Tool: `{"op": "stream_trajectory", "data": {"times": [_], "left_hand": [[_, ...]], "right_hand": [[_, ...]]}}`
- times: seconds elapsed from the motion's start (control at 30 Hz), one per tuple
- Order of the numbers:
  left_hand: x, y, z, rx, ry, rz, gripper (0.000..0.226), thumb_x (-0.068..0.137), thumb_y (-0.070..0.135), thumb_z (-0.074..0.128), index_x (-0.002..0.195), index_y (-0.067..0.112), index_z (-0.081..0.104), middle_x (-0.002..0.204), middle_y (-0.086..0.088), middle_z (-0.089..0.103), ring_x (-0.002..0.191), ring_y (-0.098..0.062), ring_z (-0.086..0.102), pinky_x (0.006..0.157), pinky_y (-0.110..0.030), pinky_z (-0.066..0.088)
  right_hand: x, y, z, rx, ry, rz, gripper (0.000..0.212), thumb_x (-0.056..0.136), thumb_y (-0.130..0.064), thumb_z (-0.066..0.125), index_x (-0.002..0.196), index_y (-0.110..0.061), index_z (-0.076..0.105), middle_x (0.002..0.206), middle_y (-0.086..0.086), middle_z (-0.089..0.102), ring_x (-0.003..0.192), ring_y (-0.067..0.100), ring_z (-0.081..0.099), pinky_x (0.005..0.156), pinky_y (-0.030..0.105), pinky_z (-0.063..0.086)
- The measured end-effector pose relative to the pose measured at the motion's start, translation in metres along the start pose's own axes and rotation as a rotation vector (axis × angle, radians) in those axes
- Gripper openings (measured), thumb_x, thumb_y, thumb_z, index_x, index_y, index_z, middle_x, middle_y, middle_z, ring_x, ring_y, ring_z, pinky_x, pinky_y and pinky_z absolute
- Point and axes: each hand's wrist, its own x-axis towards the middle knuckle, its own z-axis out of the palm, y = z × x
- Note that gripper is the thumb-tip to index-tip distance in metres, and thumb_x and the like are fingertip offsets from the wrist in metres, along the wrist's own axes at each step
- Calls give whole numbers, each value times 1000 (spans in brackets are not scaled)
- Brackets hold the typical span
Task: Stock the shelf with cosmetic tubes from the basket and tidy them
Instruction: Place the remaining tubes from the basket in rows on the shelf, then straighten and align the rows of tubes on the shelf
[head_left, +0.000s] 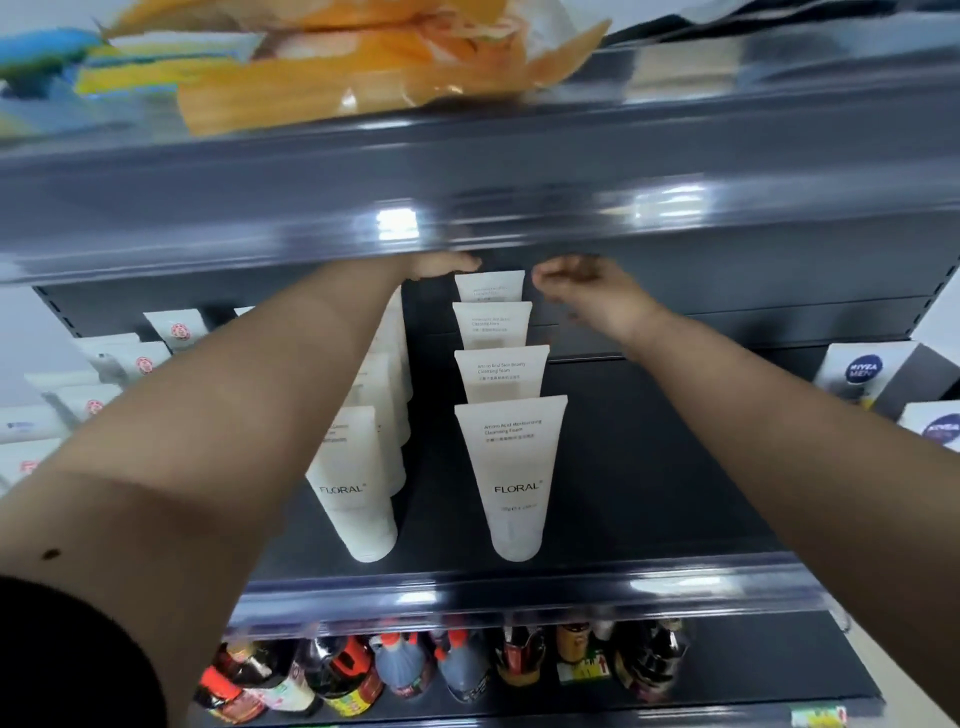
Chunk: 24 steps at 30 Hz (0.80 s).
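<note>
Four white tubes (511, 467) stand cap-down in a file from the shelf's (649, 467) front edge to its back, labels outward for reading; the left hand (441, 265) and right hand (576, 283) flank the rearmost tube (489, 286), loosely curled, apparently holding nothing, likely straightening it; fingertips partly hidden.

1. The front white tube (511, 478) in the right row read "FLORAL" and "Amino Acid Moisturizing Cleansing Foam".
2. The tube behind it (501, 371) read "Amino Acid Skin Beauty Cleansing Foam".
3. The front tube of the left row (356, 483) also carried "FLORAL".
4. A box at the right (865, 371) bore "NIVEA MEN".
</note>
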Motion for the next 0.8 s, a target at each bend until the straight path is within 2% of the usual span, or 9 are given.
{"op": "stream_trajectory", "data": {"times": [0.07,0.13,0.2,0.3,0.37,0.43,0.5,0.67,0.8], "left_hand": [[-12,-1,-2,-16,29,-12,58,96,44,37,142,9,33,151,-10,29,139,-23,28,116,-35,21],[-28,4,0,-35,79,22,56,97,42,36,141,6,34,150,-14,32,138,-26,29,117,-38,20],[-44,9,5,-43,170,70,54,97,39,40,142,10,34,149,-11,35,137,-25,33,115,-36,23],[-74,24,17,124,352,184,52,93,41,46,140,21,37,145,-2,42,131,-23,41,109,-33,32],[-93,41,29,228,421,252,48,92,40,47,137,23,41,141,-1,46,128,-24,44,102,-32,36],[-108,62,43,247,443,347,46,91,39,49,134,23,44,140,-1,47,126,-24,45,101,-35,37],[-118,84,57,226,427,452,45,90,38,51,132,23,46,140,0,47,128,-23,43,105,-37,35],[-122,140,104,71,385,563,42,86,36,57,126,25,51,134,3,50,125,-21,46,105,-38,36],[-115,175,150,-142,286,519,44,83,32,64,125,24,51,126,6,55,117,-13,51,96,-27,39]], "right_hand": [[-8,-8,-6,16,72,-63,16,91,-21,56,107,-17,59,100,-1,58,91,10,51,67,16,41],[-17,-12,-10,-6,133,-120,8,90,-20,58,98,-20,58,96,-1,58,88,10,51,69,18,41],[-30,-10,-14,-99,181,-193,12,88,-18,61,99,-19,60,96,1,59,90,11,52,77,20,41],[-59,-4,-28,-403,247,-269,27,86,-22,61,113,-15,61,114,4,59,101,16,54,87,23,41],[-81,2,-42,-659,264,-287,36,87,-26,59,122,-17,58,130,6,54,120,20,50,97,30,42],[-104,9,-57,-832,271,-283,40,88,-31,56,127,-19,54,135,4,52,127,22,45,99,35,43],[-124,17,-71,-917,287,-266,40,89,-33,55,126,-20,54,132,1,54,123,23,48,95,35,45],[-160,45,-123,-900,351,-215,35,87,-28,57,121,-18,57,121,2,59,117,23,50,89,32,46],[-182,75,-168,-708,441,-267,28,83,-16,63,110,-10,63,109,6,63,105,24,57,85,32,45]]}}
